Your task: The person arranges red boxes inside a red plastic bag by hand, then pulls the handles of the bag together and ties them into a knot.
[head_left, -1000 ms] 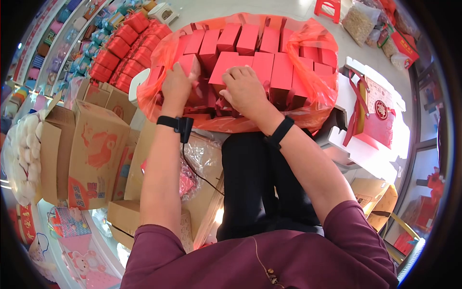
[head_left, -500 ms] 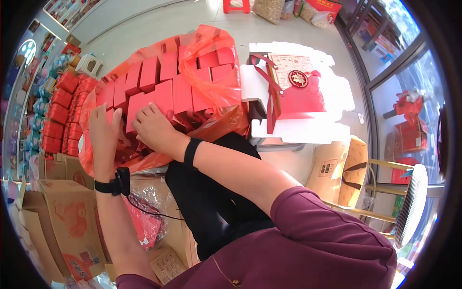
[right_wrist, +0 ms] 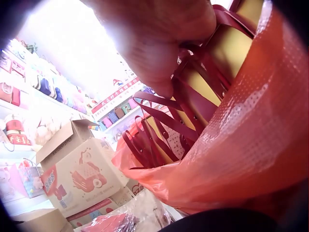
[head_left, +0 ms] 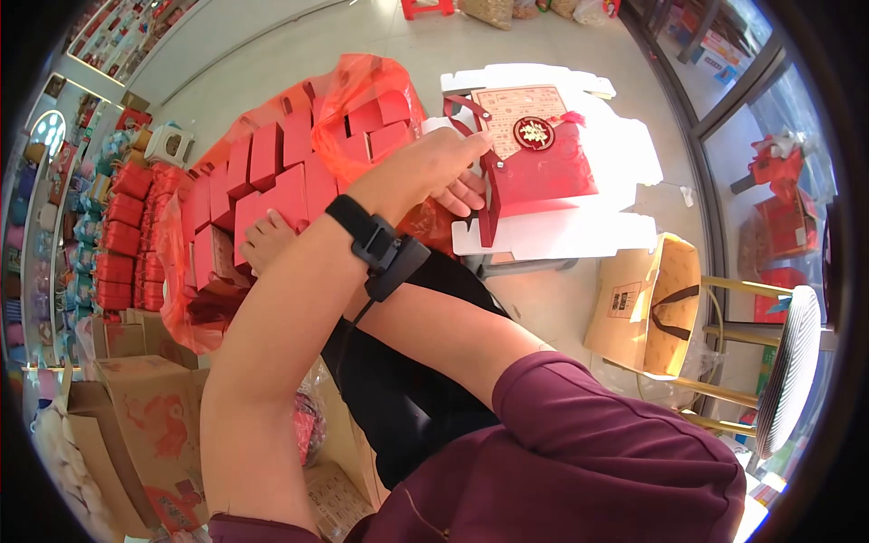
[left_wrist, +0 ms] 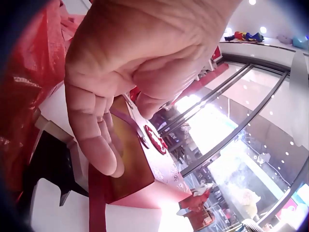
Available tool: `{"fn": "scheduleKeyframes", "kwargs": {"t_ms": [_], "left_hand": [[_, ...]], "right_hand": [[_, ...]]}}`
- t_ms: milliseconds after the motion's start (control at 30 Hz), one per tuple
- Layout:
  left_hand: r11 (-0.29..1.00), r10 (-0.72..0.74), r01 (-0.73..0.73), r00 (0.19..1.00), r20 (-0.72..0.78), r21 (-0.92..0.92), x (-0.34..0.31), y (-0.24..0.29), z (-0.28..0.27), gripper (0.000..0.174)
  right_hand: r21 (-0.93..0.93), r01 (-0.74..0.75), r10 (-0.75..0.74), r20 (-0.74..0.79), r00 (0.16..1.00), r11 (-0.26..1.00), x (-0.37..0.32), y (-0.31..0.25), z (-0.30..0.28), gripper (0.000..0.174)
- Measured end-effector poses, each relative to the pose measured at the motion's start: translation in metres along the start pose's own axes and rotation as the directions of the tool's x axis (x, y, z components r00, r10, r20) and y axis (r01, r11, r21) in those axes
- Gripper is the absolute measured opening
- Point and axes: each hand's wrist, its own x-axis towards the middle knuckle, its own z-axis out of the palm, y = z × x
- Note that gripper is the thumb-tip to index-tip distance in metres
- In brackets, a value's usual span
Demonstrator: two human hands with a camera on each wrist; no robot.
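My left hand (head_left: 445,172) reaches across my right forearm to a red gift box (head_left: 557,181) with a round emblem, lying on a white stand. Its fingers hang loosely bent beside the box's dark red ribbon handle (left_wrist: 98,203), with the thumb apart near the box's upper edge. My right hand (head_left: 269,240) rests, fingers spread, on red boxes (head_left: 240,167) packed in a translucent red plastic bag (head_left: 348,149). In the right wrist view, ribbon handles (right_wrist: 181,116) of the bagged boxes rise close under that hand.
Printed cardboard cartons (head_left: 149,416) stand at the left, before stacked red packages (head_left: 122,222). A tan paper bag (head_left: 638,308) and a chair with a striped backrest (head_left: 786,371) are at the right. Glass panels (head_left: 769,181) run along the far right.
My left hand has left the bagged boxes and crossed rightward to the gift box on the white stand. The right hand stays on the bagged boxes. The head view has swung right.
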Motion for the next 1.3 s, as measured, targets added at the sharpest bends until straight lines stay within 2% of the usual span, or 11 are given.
{"fn": "scheduleKeyframes", "kwargs": {"t_ms": [167,367,567,600,633,700,800,900,967,1000,1300], "left_hand": [[0.978,0.087,-0.089,0.996,-0.020,-0.191,0.039,-0.022,0.006,0.041],[0.919,0.275,-0.262,0.961,0.003,-0.295,-0.004,-0.009,-0.001,0.030],[0.819,0.421,-0.520,0.831,-0.364,-0.241,-0.112,-0.024,-0.048,0.025],[0.817,0.404,-0.529,0.810,-0.424,-0.232,-0.127,-0.031,-0.058,0.021],[0.782,0.393,-0.568,0.768,-0.505,-0.256,-0.143,-0.040,-0.065,0.022],[0.694,0.389,-0.676,0.640,-0.662,-0.246,-0.181,-0.060,-0.081,0.024],[0.621,0.404,-0.784,0.317,-0.858,0.003,-0.240,-0.083,-0.093,0.028],[0.686,0.417,-0.660,0.011,-0.909,0.307,-0.264,-0.114,-0.106,0.031],[0.807,0.509,-0.275,-0.126,-0.851,0.523,-0.260,-0.149,-0.117,0.031],[0.814,0.564,-0.052,-0.170,-0.808,0.579,-0.254,-0.169,-0.122,0.031],[0.831,0.552,0.199,-0.409,-0.727,0.519,-0.243,-0.244,-0.154,0.029]], "right_hand": [[0.004,0.024,-0.025,0.178,0.984,1.000,0.002,-0.003,-0.043,0.041],[0.020,0.059,-0.061,0.094,0.994,0.998,-0.002,-0.003,-0.054,0.042],[0.072,0.148,-0.155,0.107,0.982,0.986,-0.004,0.007,-0.057,0.041],[0.349,0.037,-0.062,0.062,0.996,0.936,-0.003,-0.001,-0.069,0.039],[0.598,-0.060,0.041,0.046,0.998,0.800,-0.001,-0.013,-0.090,0.039],[0.655,-0.068,0.093,-0.004,0.996,0.753,-0.001,-0.018,-0.092,0.038],[0.062,0.134,-0.127,-0.112,0.986,0.989,-0.011,0.000,-0.053,0.036],[-0.014,0.130,-0.129,0.031,0.991,0.991,-0.004,-0.004,-0.061,0.040],[-0.003,0.140,-0.139,0.047,0.989,0.990,-0.004,-0.003,-0.062,0.041],[-0.019,0.141,-0.140,0.049,0.989,0.990,-0.004,-0.004,-0.064,0.041],[-0.005,0.167,-0.167,0.044,0.985,0.986,-0.002,-0.004,-0.069,0.042]]}}
